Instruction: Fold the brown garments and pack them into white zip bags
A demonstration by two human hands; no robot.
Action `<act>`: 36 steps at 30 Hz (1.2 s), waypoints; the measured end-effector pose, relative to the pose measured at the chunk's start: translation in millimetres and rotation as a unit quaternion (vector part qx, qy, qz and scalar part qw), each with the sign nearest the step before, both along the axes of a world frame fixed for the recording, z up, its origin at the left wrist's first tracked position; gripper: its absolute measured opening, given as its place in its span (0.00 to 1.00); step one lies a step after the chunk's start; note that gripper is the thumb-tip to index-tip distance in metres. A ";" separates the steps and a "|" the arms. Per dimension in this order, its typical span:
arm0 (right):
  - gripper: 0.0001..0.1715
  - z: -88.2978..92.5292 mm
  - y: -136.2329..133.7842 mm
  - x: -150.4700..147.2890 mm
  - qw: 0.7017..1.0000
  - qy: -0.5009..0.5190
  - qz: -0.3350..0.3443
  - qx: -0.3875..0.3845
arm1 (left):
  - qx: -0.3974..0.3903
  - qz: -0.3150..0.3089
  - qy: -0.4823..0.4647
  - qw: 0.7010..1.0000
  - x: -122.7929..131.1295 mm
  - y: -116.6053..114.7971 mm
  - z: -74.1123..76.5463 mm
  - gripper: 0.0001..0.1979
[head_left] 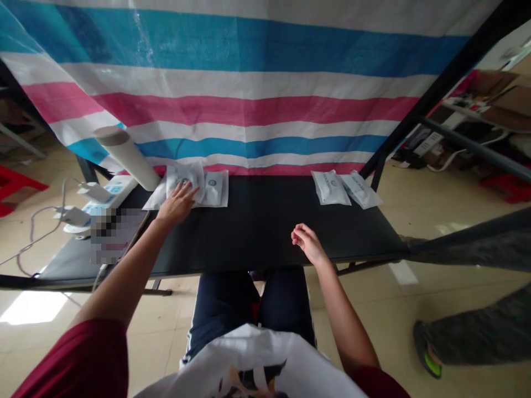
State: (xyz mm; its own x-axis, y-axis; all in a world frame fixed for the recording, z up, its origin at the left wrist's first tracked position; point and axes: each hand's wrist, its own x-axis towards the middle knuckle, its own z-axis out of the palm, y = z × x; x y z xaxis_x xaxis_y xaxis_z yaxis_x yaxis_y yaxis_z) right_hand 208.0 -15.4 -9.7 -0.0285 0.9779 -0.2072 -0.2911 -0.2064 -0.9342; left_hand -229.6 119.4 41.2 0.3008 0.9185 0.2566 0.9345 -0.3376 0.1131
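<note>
My left hand (178, 204) rests on a white plastic packet (191, 172) at the left back of the black table (244, 226). Its fingers are stretched out over the packet's face. Partly under and beside it lie more such packets, among them a flat packet (215, 188) with a round dark mark. Above the table's front edge, right of the middle, hovers my right hand (306, 242), its fingers curled together and nothing visible in them. Beyond it, at the right back, a white packet (331, 188) touches another printed packet (360, 189).
A pale cylindrical bottle (128, 157) stands at the left back. Near it lie a power strip (112, 193) with plugged-in chargers and a blurred flat object (120, 235). A striped sheet (249, 83) hangs behind the table. Another person's leg (477, 331) is at the right.
</note>
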 end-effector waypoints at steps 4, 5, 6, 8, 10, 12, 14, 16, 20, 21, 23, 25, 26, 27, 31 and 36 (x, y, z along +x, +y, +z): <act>0.18 0.8 0.6 2.9 1.000 0.003 0.019 0.010 | -0.007 -0.005 0.007 1.000 -4.2 -4.1 -19.3 0.26; 0.18 -0.2 2.4 5.4 1.000 0.000 0.014 0.013 | 0.000 -0.001 0.007 1.000 -3.1 -7.8 -19.5 0.26; 0.18 -1.8 5.4 9.2 1.000 -0.006 -0.001 0.014 | 0.009 0.006 0.006 1.000 -1.0 -12.3 -19.0 0.27; 0.21 -7.4 15.0 21.1 0.998 -0.028 -0.062 0.015 | 0.030 0.025 -0.001 0.999 5.2 -23.6 -18.3 0.31; 0.27 -14.8 28.9 39.6 0.987 -0.068 -0.147 0.017 | 0.042 0.040 -0.014 0.998 12.8 -37.4 -20.5 0.34; 0.29 -22.1 44.9 63.4 0.962 -0.142 -0.233 0.022 | 0.046 0.049 -0.031 0.997 20.1 -53.1 -25.8 0.36; 0.29 -26.7 60.2 89.4 0.908 -0.267 -0.321 0.028 | 0.051 0.052 -0.053 0.996 26.4 -69.4 -32.5 0.36; 0.28 -27.6 73.1 113.3 0.812 -0.428 -0.395 0.037 | 0.061 0.054 -0.078 0.994 31.5 -84.2 -38.7 0.35; 0.36 -22.7 93.5 142.2 0.662 -0.666 -0.339 0.056 | 0.086 0.055 -0.108 0.989 38.4 -102.4 -46.8 0.34; 0.40 -21.5 98.2 145.0 0.650 -0.700 -0.292 0.051 | 0.089 0.053 -0.110 0.989 39.5 -104.2 -47.9 0.34; 0.42 -19.9 106.9 146.2 0.641 -0.742 -0.193 0.024 | 0.093 0.048 -0.110 0.988 41.0 -105.7 -49.2 0.33; 0.41 -19.2 113.5 142.5 0.643 -0.757 -0.110 -0.014 | 0.096 0.049 -0.111 0.988 41.8 -105.7 -49.5 0.33; 0.40 -18.9 115.5 138.9 0.646 -0.759 -0.079 -0.030 | 0.097 0.052 -0.112 0.988 42.1 -105.6 -49.3 0.33; 0.40 -18.5 116.4 134.3 0.648 -0.758 -0.056 -0.041 | 0.097 0.055 -0.113 0.987 42.4 -105.6 -49.0 0.33; 0.41 -15.0 104.3 102.9 0.657 -0.754 0.004 -0.009 | 0.093 0.071 -0.112 0.987 44.3 -106.6 -47.3 0.33; 0.44 -6.6 48.5 27.6 0.668 -0.733 0.072 0.106 | 0.093 0.077 -0.109 0.987 44.3 -107.0 -46.9 0.33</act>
